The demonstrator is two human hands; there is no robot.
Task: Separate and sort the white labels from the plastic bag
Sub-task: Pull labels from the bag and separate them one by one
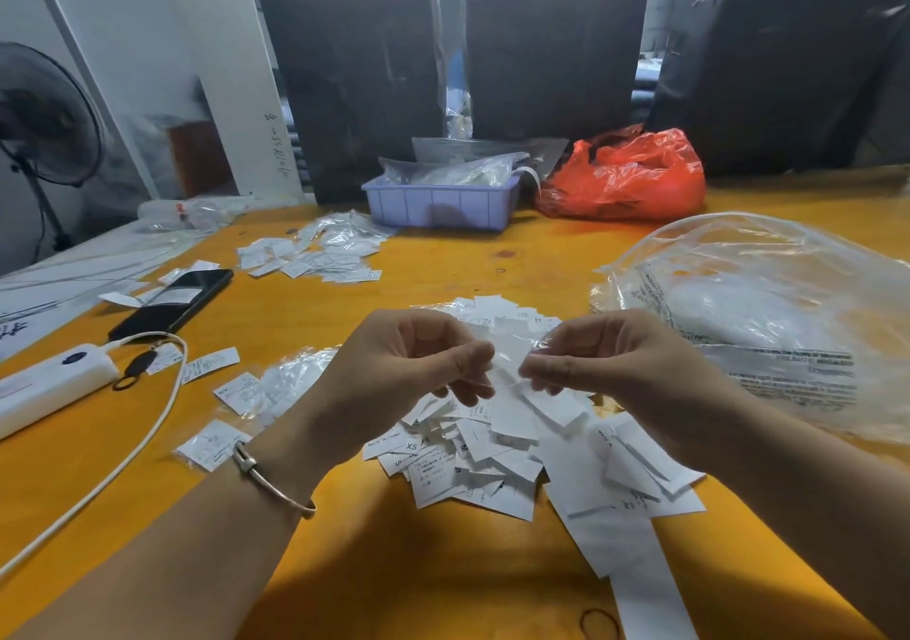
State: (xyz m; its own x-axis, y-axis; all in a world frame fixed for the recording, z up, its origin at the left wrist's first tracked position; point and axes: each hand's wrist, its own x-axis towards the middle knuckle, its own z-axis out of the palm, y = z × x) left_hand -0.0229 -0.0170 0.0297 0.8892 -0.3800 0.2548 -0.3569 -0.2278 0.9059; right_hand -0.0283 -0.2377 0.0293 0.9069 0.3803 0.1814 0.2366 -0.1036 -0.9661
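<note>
Yellow tabletop [315, 565] carries a loose heap of white labels [472, 452] near its front edge, and above it the left hand [404, 368] and right hand [605, 363] each pinch a small clear plastic bag [507, 358]; pull gently apart so labels drop onto the heap, not scatter.

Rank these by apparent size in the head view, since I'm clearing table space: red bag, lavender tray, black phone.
1. red bag
2. lavender tray, slightly smaller
3. black phone; it lies nearer the camera, so its true size is unsure.

Orange table [492, 590], white wall [147, 48], standing fan [44, 117] at left.
</note>
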